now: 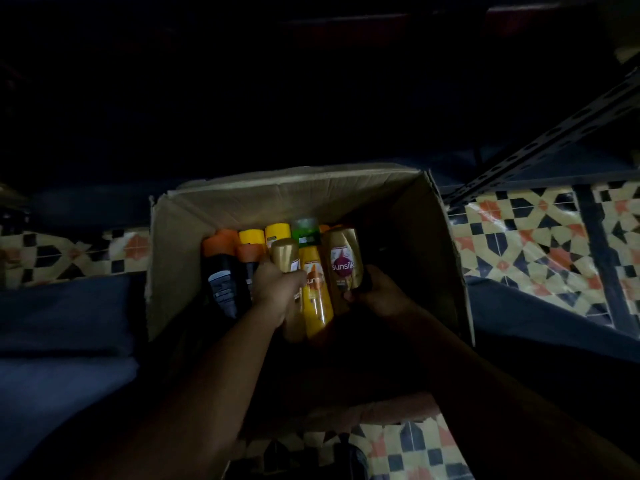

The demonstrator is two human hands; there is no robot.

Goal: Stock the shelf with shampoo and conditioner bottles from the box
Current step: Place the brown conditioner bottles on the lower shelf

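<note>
Step in hand: picking stock from open brown cardboard box (194, 216) on patterned tile floor (519, 244)

Left hand (277, 289) wrapped round gold plastic bottle (285, 254), box centre; right hand (379, 292) grasping gold Sunsilk-labelled bottle (343, 261), at 3 o'clock of it

Next, likely: lift both clear of neighbouring orange-capped bottles (221, 244), carry toward dark slotted-metal shelf upright (554, 133) at 1 o'clock

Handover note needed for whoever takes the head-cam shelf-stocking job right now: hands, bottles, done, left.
Left hand: closed around a gold-capped bottle inside the cardboard box.
Right hand: gripping the lower end of the gold Sunsilk bottle, also in the box.
Between them lies a yellow bottle; orange-capped dark bottles, yellow caps and a green bottle sit behind.
Done: cannot tell, the shelf area is too dark.
Left: lift both bottles out, shelve them, then the rest.
</note>
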